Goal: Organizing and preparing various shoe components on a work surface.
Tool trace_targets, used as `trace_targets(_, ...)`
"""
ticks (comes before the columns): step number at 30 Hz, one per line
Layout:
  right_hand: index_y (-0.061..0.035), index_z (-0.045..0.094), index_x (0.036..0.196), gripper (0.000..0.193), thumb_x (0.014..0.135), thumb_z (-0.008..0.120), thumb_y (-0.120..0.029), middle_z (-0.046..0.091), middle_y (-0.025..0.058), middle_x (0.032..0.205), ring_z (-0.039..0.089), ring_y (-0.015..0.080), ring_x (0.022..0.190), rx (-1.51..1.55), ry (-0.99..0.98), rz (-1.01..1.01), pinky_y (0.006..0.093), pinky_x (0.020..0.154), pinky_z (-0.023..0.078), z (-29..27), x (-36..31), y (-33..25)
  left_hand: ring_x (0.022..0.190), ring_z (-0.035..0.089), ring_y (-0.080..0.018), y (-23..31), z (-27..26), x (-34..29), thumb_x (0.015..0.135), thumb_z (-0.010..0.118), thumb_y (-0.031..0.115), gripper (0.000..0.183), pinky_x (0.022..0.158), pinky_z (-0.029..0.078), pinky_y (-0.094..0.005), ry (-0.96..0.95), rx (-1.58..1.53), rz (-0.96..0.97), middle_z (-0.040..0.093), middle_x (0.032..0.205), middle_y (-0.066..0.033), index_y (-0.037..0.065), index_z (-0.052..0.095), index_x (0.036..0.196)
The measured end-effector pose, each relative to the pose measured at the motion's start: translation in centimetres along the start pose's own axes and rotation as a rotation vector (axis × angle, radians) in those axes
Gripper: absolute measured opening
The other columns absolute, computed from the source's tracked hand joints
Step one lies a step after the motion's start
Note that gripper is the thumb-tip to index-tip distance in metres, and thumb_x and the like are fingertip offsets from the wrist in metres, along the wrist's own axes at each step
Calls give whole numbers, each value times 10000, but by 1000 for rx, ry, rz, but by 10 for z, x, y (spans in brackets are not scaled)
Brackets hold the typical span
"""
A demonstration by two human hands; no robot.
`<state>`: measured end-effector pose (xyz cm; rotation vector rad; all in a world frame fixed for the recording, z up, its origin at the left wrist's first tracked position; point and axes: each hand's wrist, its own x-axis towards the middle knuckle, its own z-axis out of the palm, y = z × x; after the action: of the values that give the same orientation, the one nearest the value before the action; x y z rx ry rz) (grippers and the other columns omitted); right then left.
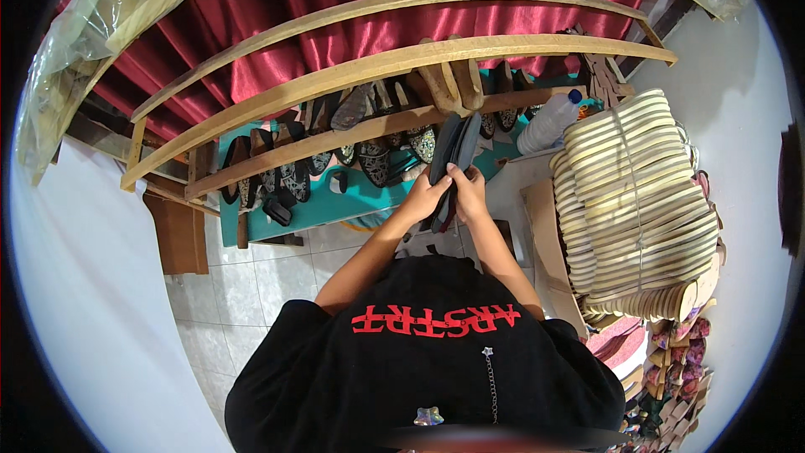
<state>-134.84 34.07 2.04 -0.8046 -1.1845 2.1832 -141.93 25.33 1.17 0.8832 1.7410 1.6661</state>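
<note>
Left hand and right hand both grasp dark flat pieces, near the wooden rack. Step, judged: handling the bundle; next move probably calls for aligned layers.

I hold one bundle of long, flat, dark grey pieces, material undetermined, lengthwise away from me, far ends parted.

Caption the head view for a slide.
Left hand and right hand hold dark flat pieces near a teal table with shoes.
</note>
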Motion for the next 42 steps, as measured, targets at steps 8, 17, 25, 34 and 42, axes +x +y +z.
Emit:
trace_targets(8,38,476,980,407,815,505,-333,544,88,766,542,163,600,-90,113,125,265,508,457,-13,4,5,946,474,-143,7,-6,-4,849,530,250,365,837,371,-283,140,-454,-333,532,1046,-69,-14,490,1098)
trace_targets(17,30,518,871,335,786,591,-286,568,96,726,569,183,614,31,-22,68,303,569,481,-2,-11,-28,685,547,-130,5,-18,2,846,493,338,312,657,415,-255,103,-729,-374,573,771,-51,41,544,927)
trace_targets(25,140,298,1166,739,646,739,-143,535,169,1003,535,199,885,-250,-31,-39,277,788,429,15,-9,-17,711,537,-126,-21,-19,0,807,534,254,230,668,413,-263,32,-834,-298,580,775,-35,46,570,900)
trace_targets(34,147,362,1119,621,633,692,-51,571,162,953,552,176,835,-438,36,-113,259,753,434,16,-7,-13,959,517,-161,-9,-14,-1,847,521,285,337,842,400,-304,79,-999,-350,546,1064,-58,43,512,1081)
trace_targets(42,84,465,999,391,660,644,11,585,124,869,573,177,752,-281,115,-40,270,681,455,14,-9,-21,935,532,-173,-13,-24,3,809,579,191,298,823,416,-318,92,-888,-377,562,1026,-67,26,534,1053)
